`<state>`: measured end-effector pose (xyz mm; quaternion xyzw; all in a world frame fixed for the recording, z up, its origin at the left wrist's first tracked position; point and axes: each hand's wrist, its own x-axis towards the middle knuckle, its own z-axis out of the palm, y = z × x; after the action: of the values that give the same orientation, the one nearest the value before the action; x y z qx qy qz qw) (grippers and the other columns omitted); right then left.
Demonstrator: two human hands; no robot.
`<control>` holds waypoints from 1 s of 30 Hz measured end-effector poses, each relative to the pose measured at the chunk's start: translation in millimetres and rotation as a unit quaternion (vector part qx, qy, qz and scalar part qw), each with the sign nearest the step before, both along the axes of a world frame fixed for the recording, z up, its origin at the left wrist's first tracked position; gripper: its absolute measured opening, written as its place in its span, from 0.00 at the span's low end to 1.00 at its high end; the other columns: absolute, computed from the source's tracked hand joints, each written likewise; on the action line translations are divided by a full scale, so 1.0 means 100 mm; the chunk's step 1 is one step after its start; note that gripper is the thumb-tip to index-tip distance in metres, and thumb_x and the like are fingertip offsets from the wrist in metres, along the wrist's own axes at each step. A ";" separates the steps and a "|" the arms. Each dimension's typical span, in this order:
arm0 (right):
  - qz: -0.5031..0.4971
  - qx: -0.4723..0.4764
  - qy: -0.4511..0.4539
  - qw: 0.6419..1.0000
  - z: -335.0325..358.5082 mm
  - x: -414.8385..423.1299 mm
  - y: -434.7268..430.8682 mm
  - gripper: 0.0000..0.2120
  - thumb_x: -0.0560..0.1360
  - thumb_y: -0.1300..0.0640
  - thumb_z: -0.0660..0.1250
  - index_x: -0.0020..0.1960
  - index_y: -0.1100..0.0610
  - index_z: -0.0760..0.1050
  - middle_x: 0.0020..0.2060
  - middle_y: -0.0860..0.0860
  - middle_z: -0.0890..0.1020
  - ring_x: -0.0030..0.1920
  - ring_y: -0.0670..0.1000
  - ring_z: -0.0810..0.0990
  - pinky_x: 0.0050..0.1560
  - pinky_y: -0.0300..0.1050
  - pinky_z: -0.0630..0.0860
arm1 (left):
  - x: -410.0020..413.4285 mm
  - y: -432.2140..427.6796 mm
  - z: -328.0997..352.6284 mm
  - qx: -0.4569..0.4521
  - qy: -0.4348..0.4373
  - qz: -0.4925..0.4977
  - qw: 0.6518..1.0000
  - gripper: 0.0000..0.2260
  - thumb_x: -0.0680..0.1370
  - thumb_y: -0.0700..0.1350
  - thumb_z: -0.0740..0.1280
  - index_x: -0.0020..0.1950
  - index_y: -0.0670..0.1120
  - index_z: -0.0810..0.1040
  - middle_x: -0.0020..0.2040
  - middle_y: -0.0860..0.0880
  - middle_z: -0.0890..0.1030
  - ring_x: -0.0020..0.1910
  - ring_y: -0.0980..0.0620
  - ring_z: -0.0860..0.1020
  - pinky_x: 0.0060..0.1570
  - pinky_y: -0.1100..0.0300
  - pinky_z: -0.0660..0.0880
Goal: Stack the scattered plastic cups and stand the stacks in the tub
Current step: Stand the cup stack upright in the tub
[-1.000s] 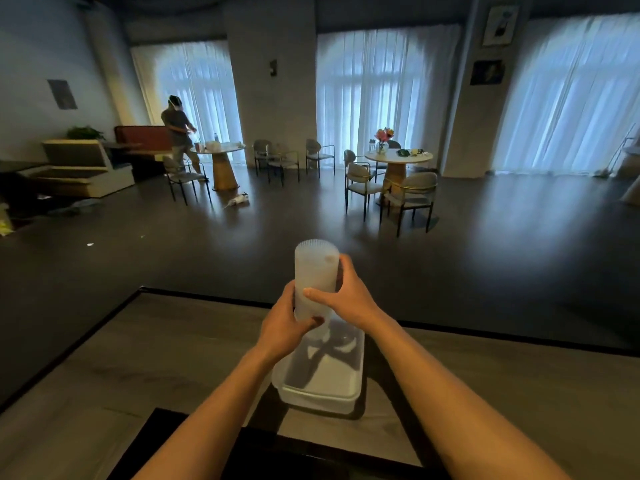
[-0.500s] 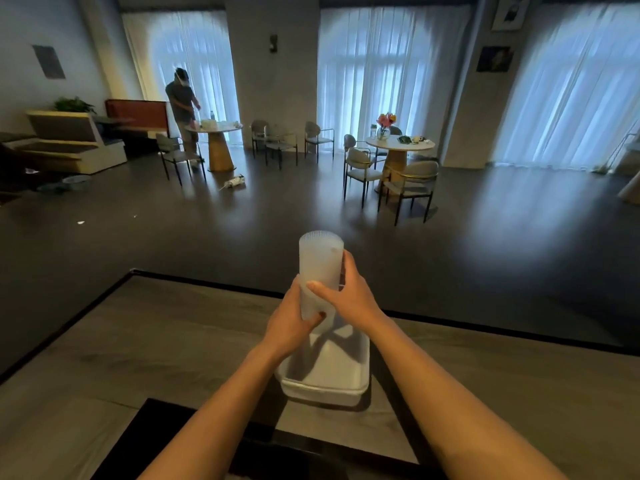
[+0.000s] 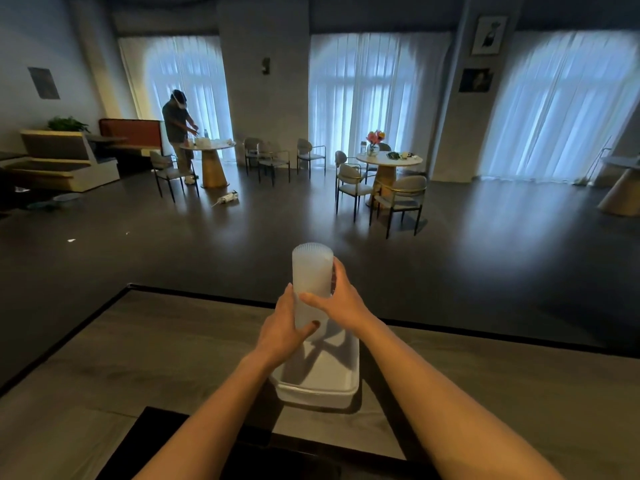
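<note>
Gripping unlabelled cup stack above tub

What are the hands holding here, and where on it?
Both grip the cup stack: left hand at its lower end, right hand around its middle.

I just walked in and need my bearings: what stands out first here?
Dead centre, both hands, left hand and right hand, grip a tall white stack of cups above a white tub on the grey table. Behind, bright curtained windows glow, and a person stands far left.
</note>
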<state>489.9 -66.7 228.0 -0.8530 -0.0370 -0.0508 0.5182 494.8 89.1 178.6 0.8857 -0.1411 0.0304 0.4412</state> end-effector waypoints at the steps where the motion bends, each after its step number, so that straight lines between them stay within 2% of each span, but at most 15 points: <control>1: 0.001 0.001 0.002 1.000 0.01 -0.03 -0.02 0.52 0.69 0.41 0.77 0.80 0.43 0.46 0.75 0.50 0.65 0.72 0.54 0.68 0.69 0.59 0.72 | -0.02 0.00 0.02 -0.009 0.002 -0.002 1.000 0.42 0.74 0.54 0.74 0.80 0.57 0.52 0.74 0.50 0.69 0.67 0.50 0.74 0.63 0.40 0.76; 6: -0.018 0.022 0.012 1.000 0.03 -0.19 -0.08 0.53 0.71 0.43 0.76 0.81 0.44 0.43 0.77 0.53 0.64 0.75 0.55 0.66 0.72 0.61 0.68 | -0.16 0.09 0.11 -0.053 0.015 0.013 0.998 0.43 0.74 0.52 0.76 0.81 0.52 0.53 0.77 0.50 0.66 0.71 0.49 0.71 0.67 0.43 0.73; 9: -0.042 0.014 -0.010 0.999 0.00 -0.39 -0.09 0.49 0.72 0.43 0.75 0.81 0.44 0.46 0.78 0.52 0.63 0.76 0.53 0.65 0.72 0.59 0.67 | -0.33 0.15 0.13 -0.089 0.002 0.028 0.996 0.40 0.75 0.51 0.75 0.81 0.51 0.55 0.77 0.50 0.66 0.72 0.51 0.69 0.67 0.51 0.69; 11: -0.052 0.022 -0.023 0.998 -0.01 -0.58 -0.10 0.45 0.73 0.44 0.74 0.80 0.46 0.50 0.76 0.51 0.65 0.74 0.52 0.66 0.71 0.56 0.69 | -0.52 0.17 0.16 -0.116 -0.010 0.025 0.993 0.37 0.76 0.48 0.74 0.79 0.51 0.59 0.74 0.52 0.69 0.71 0.53 0.70 0.68 0.52 0.69; 13: -0.060 0.031 -0.034 0.997 -0.02 -0.80 -0.12 0.38 0.75 0.47 0.73 0.79 0.46 0.56 0.72 0.51 0.69 0.70 0.50 0.70 0.69 0.53 0.71 | -0.71 0.18 0.17 -0.144 -0.020 0.013 0.989 0.33 0.76 0.45 0.75 0.77 0.50 0.63 0.71 0.54 0.71 0.68 0.54 0.72 0.69 0.51 0.71; 15: -0.063 0.040 -0.041 0.996 -0.05 -1.06 -0.14 0.31 0.77 0.49 0.72 0.75 0.46 0.62 0.66 0.48 0.74 0.65 0.47 0.74 0.67 0.51 0.74 | -0.92 0.19 0.15 -0.165 -0.023 0.002 0.986 0.32 0.76 0.45 0.75 0.76 0.51 0.65 0.71 0.53 0.72 0.66 0.55 0.74 0.67 0.53 0.73; 19: -0.083 0.076 -0.062 0.992 -0.18 -1.65 -0.13 0.25 0.77 0.55 0.72 0.71 0.52 0.69 0.57 0.49 0.79 0.56 0.43 0.79 0.55 0.36 0.77 | -1.39 0.16 0.05 -0.207 -0.017 -0.023 0.978 0.29 0.76 0.43 0.74 0.74 0.52 0.67 0.68 0.54 0.75 0.64 0.58 0.76 0.62 0.60 0.75; 22: -0.098 0.093 -0.053 0.989 -0.36 -2.05 -0.15 0.24 0.77 0.56 0.72 0.70 0.54 0.70 0.55 0.50 0.80 0.53 0.45 0.81 0.53 0.38 0.79 | -1.71 0.11 -0.13 -0.238 0.013 -0.053 0.970 0.27 0.76 0.44 0.75 0.70 0.58 0.69 0.66 0.54 0.76 0.64 0.57 0.77 0.59 0.56 0.78; 24: -0.108 0.103 -0.035 0.988 -0.52 -2.29 -0.20 0.23 0.77 0.56 0.72 0.70 0.55 0.70 0.53 0.50 0.80 0.50 0.42 0.81 0.53 0.38 0.79 | -1.89 0.08 -0.30 -0.244 0.038 -0.068 0.967 0.25 0.76 0.43 0.75 0.68 0.60 0.70 0.64 0.55 0.77 0.63 0.56 0.78 0.61 0.54 0.78; 26: -0.130 0.119 -0.013 0.984 -0.69 -2.56 -0.25 0.22 0.77 0.58 0.72 0.69 0.56 0.71 0.50 0.49 0.80 0.45 0.39 0.79 0.50 0.35 0.78 | -2.09 0.04 -0.48 -0.233 0.063 -0.079 0.967 0.24 0.77 0.40 0.74 0.68 0.56 0.71 0.63 0.53 0.79 0.62 0.56 0.79 0.63 0.54 0.77; 30: -0.184 0.141 0.027 0.972 -1.09 -3.02 -0.36 0.18 0.77 0.61 0.71 0.65 0.56 0.73 0.45 0.49 0.80 0.41 0.41 0.78 0.45 0.33 0.76 | -2.45 -0.06 -0.89 -0.209 0.123 -0.084 0.967 0.22 0.77 0.38 0.73 0.69 0.48 0.72 0.60 0.51 0.80 0.59 0.54 0.80 0.63 0.53 0.77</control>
<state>187.6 -102.4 118.7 -0.7645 0.1420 -0.1272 0.6158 249.4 83.1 90.1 0.7557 -0.1502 -0.0867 0.6316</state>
